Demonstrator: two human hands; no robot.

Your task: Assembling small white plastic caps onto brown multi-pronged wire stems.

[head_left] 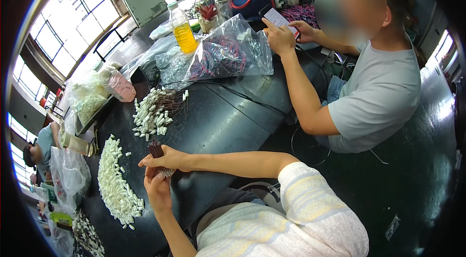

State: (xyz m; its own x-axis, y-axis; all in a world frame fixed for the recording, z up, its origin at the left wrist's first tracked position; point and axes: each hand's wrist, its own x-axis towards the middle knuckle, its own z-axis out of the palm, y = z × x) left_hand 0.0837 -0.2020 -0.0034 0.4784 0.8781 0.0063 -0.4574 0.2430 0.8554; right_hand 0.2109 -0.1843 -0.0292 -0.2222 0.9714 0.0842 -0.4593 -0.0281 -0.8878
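Observation:
My right hand is closed around a bundle of thin dark brown wires, which stick out past its fingers on the far side. At the bundle's near end, pale tips show between my two hands. My left hand is just below, its fingers bent against those tips; what its fingertips pinch is too small to make out. To the left of both hands lies a long heap of small white plastic connector housings. Beyond the hands is a second pile, white housings with brown wires attached.
Black cables run across the dark table. At the back are a bottle of yellow liquid, a clear bag of wires and a blue bag. A co-worker sits at right, holding a phone.

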